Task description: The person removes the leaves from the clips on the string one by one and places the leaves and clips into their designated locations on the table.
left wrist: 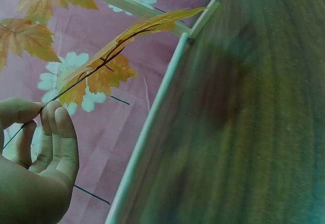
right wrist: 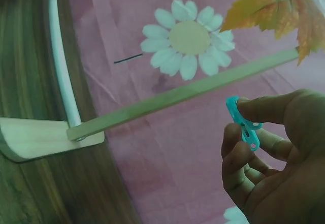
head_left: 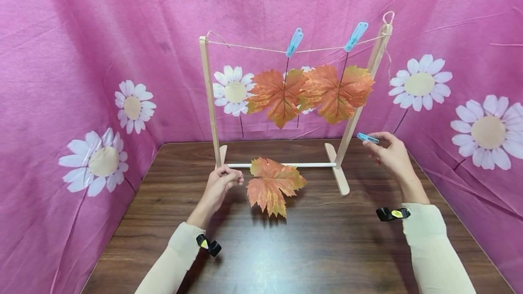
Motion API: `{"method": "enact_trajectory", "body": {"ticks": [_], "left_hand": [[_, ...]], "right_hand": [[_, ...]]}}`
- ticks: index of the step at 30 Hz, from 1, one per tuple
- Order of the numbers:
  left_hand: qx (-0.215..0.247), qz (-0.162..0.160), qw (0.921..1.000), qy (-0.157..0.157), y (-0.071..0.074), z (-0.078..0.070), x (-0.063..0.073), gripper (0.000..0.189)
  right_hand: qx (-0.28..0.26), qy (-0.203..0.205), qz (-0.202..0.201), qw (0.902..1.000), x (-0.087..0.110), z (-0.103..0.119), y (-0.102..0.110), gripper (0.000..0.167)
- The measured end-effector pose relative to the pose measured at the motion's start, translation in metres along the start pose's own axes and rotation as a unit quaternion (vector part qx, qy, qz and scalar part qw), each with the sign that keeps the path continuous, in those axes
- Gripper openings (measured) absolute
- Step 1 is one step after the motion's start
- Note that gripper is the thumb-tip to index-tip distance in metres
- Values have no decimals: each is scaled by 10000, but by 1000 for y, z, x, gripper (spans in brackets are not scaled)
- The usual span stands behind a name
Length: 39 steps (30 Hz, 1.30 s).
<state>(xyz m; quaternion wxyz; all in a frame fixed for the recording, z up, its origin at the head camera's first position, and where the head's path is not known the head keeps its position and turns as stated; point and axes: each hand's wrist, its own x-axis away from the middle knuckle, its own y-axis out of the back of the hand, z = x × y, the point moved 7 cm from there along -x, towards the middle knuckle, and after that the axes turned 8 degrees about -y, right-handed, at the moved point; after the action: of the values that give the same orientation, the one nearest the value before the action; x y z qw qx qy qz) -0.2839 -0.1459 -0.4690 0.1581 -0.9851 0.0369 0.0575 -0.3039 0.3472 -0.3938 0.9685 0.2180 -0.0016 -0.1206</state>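
Between thumb and fingertips my left hand (head_left: pixel 219 186) pinches the thin dark stem of an orange maple-like leaf (head_left: pixel 273 184). In the left wrist view the stem (left wrist: pixel 76 82) runs out of the fingers and the leaf is seen nearly edge-on. My right hand (head_left: pixel 390 155), right of the wooden frame, holds a blue clothespin (head_left: pixel 367 138) between thumb and fingers, seen also in the right wrist view as a teal clothespin (right wrist: pixel 244 122). Two more leaves, a left leaf (head_left: pixel 278 96) and a right leaf (head_left: pixel 339 92), hang by their stems from blue clothespins on a string (head_left: pixel 253 48).
The string spans two wooden posts, a left post (head_left: pixel 210 103) and a right post (head_left: pixel 377 56). A white rod (head_left: pixel 314 165) joins them low down, and a flat wooden foot (head_left: pixel 339 176) supports the right side. Underneath is a brown wooden table (head_left: pixel 327 248); pink flowered cloth (head_left: pixel 171 58) hangs behind.
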Motion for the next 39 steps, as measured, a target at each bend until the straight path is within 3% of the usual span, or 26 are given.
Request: {"method": "enact_trajectory", "body": {"ticks": [13, 21, 29, 32, 35, 37, 39], "left_hand": [[-56, -148, 9996, 213, 16, 26, 8, 28], [-158, -268, 9989, 348, 24, 39, 14, 27], [-787, -267, 9948, 583, 35, 45, 17, 20], [-1277, -211, 9895, 641, 40, 46, 17, 18], [-1947, -25, 9789, 613, 42, 44, 16, 14], [-2461, 170, 9675, 560, 42, 42, 15, 11], [-3094, 415, 9491, 417, 40, 39, 15, 9]], "right_hand": [[384, -172, 60, 9991, -15, -25, -4, 47], [321, -433, 182, 9984, -20, -38, -10, 47], [277, -488, 247, 9981, -25, -48, -13, 47], [334, -513, 289, 9977, -27, -51, -16, 50], [398, -539, 345, 9972, -30, -53, -19, 50], [422, -561, 375, 9968, -31, -55, -20, 50], [417, -562, 386, 9968, -33, -56, -21, 49]]}}
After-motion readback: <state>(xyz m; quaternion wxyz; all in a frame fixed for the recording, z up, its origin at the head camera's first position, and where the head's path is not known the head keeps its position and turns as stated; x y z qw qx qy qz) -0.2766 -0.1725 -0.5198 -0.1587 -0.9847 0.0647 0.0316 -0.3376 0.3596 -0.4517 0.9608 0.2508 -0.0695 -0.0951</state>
